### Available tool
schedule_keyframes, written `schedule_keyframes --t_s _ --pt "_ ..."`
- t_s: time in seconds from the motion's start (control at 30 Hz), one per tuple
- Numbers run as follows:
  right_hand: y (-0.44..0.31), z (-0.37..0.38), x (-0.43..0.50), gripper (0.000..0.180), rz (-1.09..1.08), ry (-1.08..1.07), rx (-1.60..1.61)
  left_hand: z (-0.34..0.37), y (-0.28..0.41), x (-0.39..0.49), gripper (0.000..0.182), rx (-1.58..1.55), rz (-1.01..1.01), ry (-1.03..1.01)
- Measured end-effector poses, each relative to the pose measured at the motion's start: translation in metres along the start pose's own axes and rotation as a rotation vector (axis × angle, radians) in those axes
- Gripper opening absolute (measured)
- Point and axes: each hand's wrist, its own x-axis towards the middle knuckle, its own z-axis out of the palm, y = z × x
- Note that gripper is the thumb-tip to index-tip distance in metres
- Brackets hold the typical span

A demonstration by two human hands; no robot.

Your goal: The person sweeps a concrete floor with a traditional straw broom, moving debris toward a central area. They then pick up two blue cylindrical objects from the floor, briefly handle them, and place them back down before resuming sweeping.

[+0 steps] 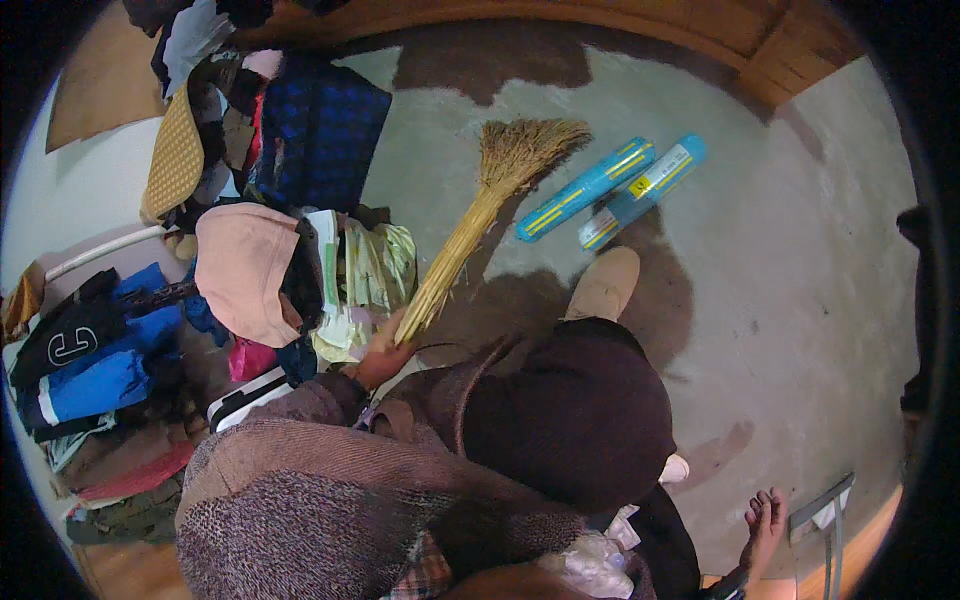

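Observation:
My left hand (384, 354) is closed around the handle end of a straw hand broom (457, 240). Its bristles fan out on the grey concrete floor (765, 247), pointing away from me. Just right of the bristles lie two blue plastic-wrapped tubes (585, 189) with yellow stripes, slanted side by side; the right one bears printed labels. My right hand (765, 517) is at the lower right with bent, slightly parted fingers, and nothing shows in it. Beside it is a long-handled dustpan or similar flat tool (821, 510), partly cut off by the picture's edge.
Clothes, bags and a blue checked cloth (319, 135) are piled along the left, with a pink cap or cloth (247, 270) and a green-white plastic bag (379, 262). Wooden furniture (795, 60) borders the far side. My shoe (606, 281) stands close to the tubes.

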Motion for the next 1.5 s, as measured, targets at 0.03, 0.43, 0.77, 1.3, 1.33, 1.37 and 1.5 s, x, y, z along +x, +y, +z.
schedule_keyframes --t_s 0.03,0.43,0.77,1.3,1.33,1.37,1.5 --pt "-0.001 -0.001 0.004 0.045 0.018 0.001 0.008 0.000 0.008 -0.005 0.059 -0.054 -0.055 0.017" --pt "-0.022 0.010 0.018 0.046 0.072 -0.040 -0.023 0.011 0.030 0.148 0.031 -0.691 -0.397 0.294" --pt "-0.019 0.004 0.025 0.049 0.099 -0.051 -0.044 0.016 0.018 0.031 0.033 -0.608 -0.380 0.100" --pt "-0.031 0.006 0.046 0.048 0.072 -0.078 -0.092 -0.034 0.011 0.303 0.034 -1.513 -0.112 0.292" --pt "-0.034 0.008 0.049 0.048 0.064 -0.069 -0.099 -0.031 0.009 0.309 0.034 -1.459 -0.147 0.341" --pt "-0.036 0.010 0.051 0.048 0.075 -0.061 -0.107 -0.027 0.010 0.313 0.034 -1.410 -0.216 0.389" --pt "-0.043 0.016 0.056 0.048 0.094 -0.086 -0.074 -0.019 0.027 0.312 0.022 -1.030 -0.197 0.492"
